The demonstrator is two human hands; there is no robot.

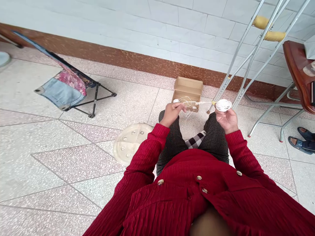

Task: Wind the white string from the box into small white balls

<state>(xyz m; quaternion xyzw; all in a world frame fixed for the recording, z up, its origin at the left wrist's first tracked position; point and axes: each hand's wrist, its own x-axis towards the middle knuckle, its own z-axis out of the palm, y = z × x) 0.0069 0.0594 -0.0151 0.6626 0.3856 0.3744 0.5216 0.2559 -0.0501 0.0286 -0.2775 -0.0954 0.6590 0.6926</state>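
In my right hand [226, 120] is a round white bundle [223, 105] that looks like wound thread, held up by curled fingers. A pale strand [203, 103] runs from it across to my left hand [173, 113], whose thumb and fingers are pinched on it. Both hands are raised above my knees, apart from each other. Beyond them on the floor stands an open cardboard box [188, 86], lid up towards the wall. Loops of pale cord and a small white piece [176, 101] appear in or over the box. Faint clear threads dangle below the strand.
A round pale stool top [130, 143] is beside my left leg. A folding fabric chair [64, 88] stands farther left. Metal crutches [254, 54] lean on the wall at right, near a brown chair [295, 73]. Someone's sandalled feet [301, 141] show at the right edge.
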